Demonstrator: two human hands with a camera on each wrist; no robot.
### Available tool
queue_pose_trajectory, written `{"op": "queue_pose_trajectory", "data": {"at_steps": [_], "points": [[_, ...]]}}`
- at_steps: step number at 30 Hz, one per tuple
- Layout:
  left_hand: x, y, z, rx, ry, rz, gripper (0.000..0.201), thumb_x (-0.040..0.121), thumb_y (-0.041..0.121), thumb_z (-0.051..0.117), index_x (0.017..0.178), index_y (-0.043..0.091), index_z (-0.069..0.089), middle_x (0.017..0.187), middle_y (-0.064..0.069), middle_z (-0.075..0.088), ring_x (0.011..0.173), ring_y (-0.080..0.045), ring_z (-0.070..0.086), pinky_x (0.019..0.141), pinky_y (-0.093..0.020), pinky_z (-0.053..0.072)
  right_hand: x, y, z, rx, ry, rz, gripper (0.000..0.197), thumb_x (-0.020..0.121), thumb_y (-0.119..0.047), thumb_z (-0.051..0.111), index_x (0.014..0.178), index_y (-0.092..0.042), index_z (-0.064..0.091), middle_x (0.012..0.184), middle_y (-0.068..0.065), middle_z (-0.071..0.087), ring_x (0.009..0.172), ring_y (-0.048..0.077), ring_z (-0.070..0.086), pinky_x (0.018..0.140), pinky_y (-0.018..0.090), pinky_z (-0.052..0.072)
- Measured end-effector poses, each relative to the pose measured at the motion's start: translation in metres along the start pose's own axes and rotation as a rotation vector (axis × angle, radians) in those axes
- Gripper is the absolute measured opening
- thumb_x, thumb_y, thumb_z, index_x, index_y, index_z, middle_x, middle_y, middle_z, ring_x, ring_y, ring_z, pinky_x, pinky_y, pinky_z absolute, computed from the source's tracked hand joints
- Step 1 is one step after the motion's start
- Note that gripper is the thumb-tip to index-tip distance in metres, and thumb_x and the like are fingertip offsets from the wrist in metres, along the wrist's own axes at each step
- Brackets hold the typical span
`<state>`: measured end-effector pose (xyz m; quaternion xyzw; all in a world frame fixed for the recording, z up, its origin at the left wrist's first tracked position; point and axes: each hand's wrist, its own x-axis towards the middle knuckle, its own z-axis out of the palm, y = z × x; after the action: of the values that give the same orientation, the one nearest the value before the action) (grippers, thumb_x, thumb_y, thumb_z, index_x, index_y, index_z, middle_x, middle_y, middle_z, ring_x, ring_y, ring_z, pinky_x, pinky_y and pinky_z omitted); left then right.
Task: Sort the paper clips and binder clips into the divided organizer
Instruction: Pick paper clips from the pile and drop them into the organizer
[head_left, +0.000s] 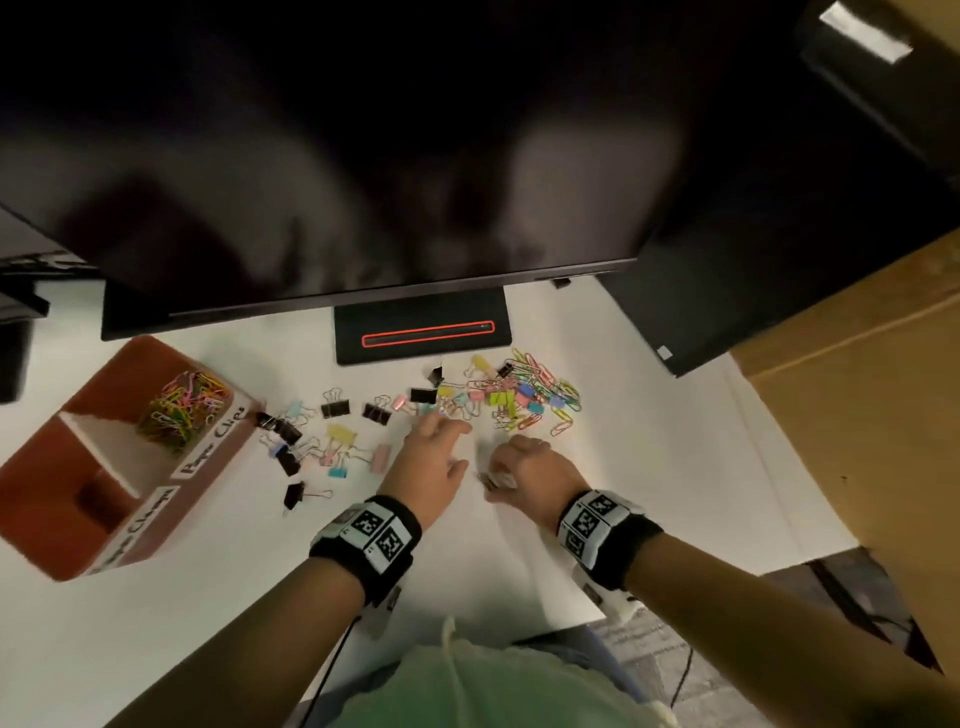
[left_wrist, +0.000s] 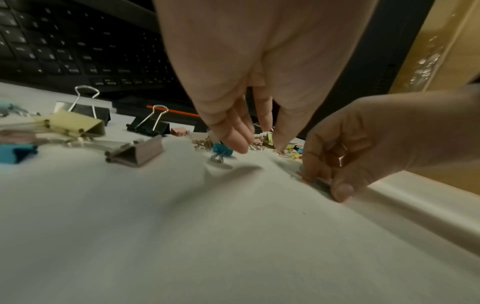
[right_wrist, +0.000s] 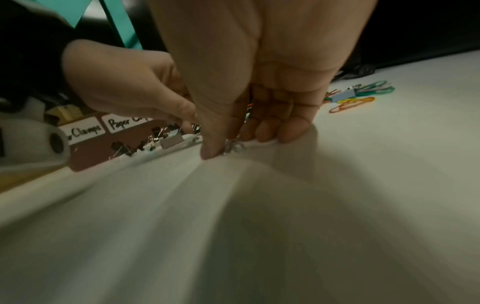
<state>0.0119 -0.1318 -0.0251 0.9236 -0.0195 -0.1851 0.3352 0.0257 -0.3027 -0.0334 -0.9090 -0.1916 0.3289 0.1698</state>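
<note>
A brown divided organizer (head_left: 62, 519) stands at the left, with coloured paper clips (head_left: 182, 410) in its far compartment. Black and pastel binder clips (head_left: 332, 447) lie scattered beside it. A mixed pile of clips (head_left: 519, 397) lies below the monitor stand. My left hand (head_left: 441, 423) hovers with straight fingers just over a small teal binder clip (left_wrist: 221, 150) and holds nothing. My right hand (head_left: 491, 475) is down on the table, its thumb (right_wrist: 210, 152) and curled fingers pinching small metal clips (right_wrist: 232, 147); what kind they are is too blurred to tell.
A dark monitor (head_left: 363, 156) overhangs the back of the white table (head_left: 208, 623), its stand base (head_left: 421, 332) just behind the pile. A keyboard (left_wrist: 64, 51) lies behind the clips. A cardboard box (head_left: 857, 415) borders the right; the table's front edge is near my body.
</note>
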Motion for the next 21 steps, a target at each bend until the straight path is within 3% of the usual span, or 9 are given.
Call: {"op": "queue_pose_trajectory", "data": {"at_steps": [4,7,10,14,17,21], "points": [[0.018,0.009,0.000,0.052,0.143,0.016,0.042,0.085,0.006,0.055,0.125,0.019,0.051,0.125,0.000,0.042,0.113,-0.016,0.044,0.097,-0.023,0.036,0.003,0.009,-0.004,0.068,-0.007,-0.041,0.019,0.086,-0.020,0.059,0.103,-0.012,0.062,0.106,0.011,0.060,0.101,0.029,0.054,0.086,0.036,0.047],[0.034,0.011,0.001,0.116,0.197,0.032,0.042,0.082,0.010,0.061,0.122,0.020,0.052,0.120,0.000,0.046,0.104,-0.016,0.046,0.096,-0.030,0.043,0.004,0.016,-0.007,0.070,-0.025,-0.051,0.016,0.087,-0.016,0.056,0.102,-0.012,0.063,0.105,0.011,0.062,0.098,0.029,0.057,0.086,0.036,0.048],[0.050,0.010,0.003,0.236,0.193,0.001,0.044,0.081,0.016,0.064,0.123,0.018,0.051,0.120,-0.002,0.049,0.110,-0.022,0.046,0.097,-0.039,0.043,0.005,0.023,-0.012,0.042,-0.060,-0.061,0.020,0.088,-0.013,0.055,0.105,-0.012,0.064,0.108,0.012,0.063,0.100,0.029,0.057,0.088,0.036,0.048],[0.054,0.006,0.004,0.136,0.169,-0.046,0.034,0.085,0.006,0.057,0.118,0.013,0.056,0.116,-0.004,0.052,0.102,-0.023,0.055,0.092,-0.034,0.046,0.000,0.036,-0.020,0.020,-0.093,-0.104,0.022,0.090,-0.015,0.052,0.107,-0.011,0.065,0.111,0.011,0.060,0.101,0.028,0.056,0.088,0.033,0.045],[0.042,0.003,0.002,0.012,0.192,-0.081,0.038,0.083,0.006,0.060,0.119,0.017,0.054,0.107,-0.002,0.053,0.095,-0.019,0.057,0.087,-0.033,0.050,-0.003,0.050,-0.031,0.028,-0.079,-0.123,0.021,0.090,-0.016,0.052,0.106,-0.011,0.065,0.108,0.011,0.060,0.100,0.026,0.056,0.088,0.032,0.044],[0.017,-0.002,-0.006,-0.167,0.265,-0.122,0.047,0.078,0.010,0.069,0.120,0.021,0.052,0.094,0.001,0.055,0.084,-0.010,0.055,0.078,-0.024,0.050,0.006,0.071,-0.054,0.123,0.080,-0.126,0.017,0.084,-0.006,0.059,0.096,-0.008,0.070,0.103,0.012,0.063,0.094,0.026,0.060,0.090,0.028,0.046]]}}
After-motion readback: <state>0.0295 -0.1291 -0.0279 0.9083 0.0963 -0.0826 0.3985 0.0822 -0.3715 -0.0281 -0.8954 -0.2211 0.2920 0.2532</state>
